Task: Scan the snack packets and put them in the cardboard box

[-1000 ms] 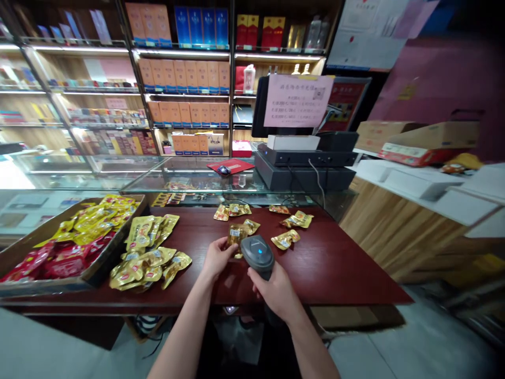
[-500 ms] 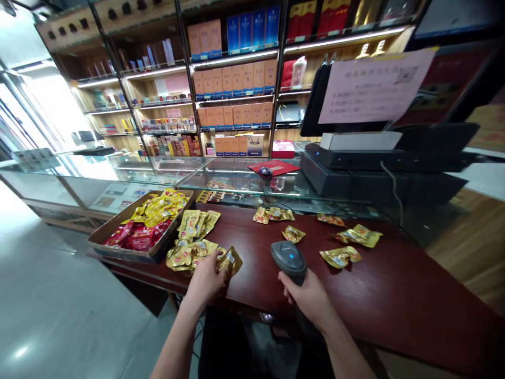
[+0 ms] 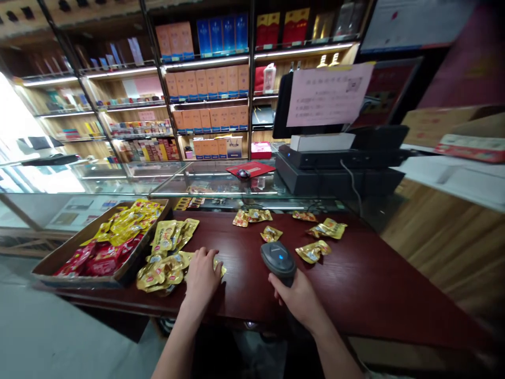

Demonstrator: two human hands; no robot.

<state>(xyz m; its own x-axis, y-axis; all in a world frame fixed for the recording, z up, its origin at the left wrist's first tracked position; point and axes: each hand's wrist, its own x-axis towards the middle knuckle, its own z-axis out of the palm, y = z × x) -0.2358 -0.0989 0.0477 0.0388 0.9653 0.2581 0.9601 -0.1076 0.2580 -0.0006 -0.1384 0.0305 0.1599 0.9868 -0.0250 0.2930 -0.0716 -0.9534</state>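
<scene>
My left hand [image 3: 202, 276] is palm down at the right side of a heap of gold foil snack packets [image 3: 163, 271]. Its fingers curl over one gold snack packet [image 3: 221, 269], mostly hidden, with an edge showing by the thumb. In my right hand [image 3: 298, 297] is a dark grey barcode scanner [image 3: 278, 259], a blue light glowing on top. The scanner's head points forward above the dark red table [image 3: 244, 284]. Beyond and right of it lie loose gold packets, among them one crumpled packet [image 3: 313, 251] and a smaller packet [image 3: 271, 233].
A cardboard tray [image 3: 128, 271] of yellow and red packets sits at the left table edge. Behind the table runs a glass counter [image 3: 209, 181] with a red mouse pad [image 3: 256, 169]. A monitor with a pink paper [image 3: 329, 97] stands at the back right.
The view has swung right. My left hand has turned palm down and lowered over the gold packet, which shows less than before. My right hand keeps its hold on the scanner.
</scene>
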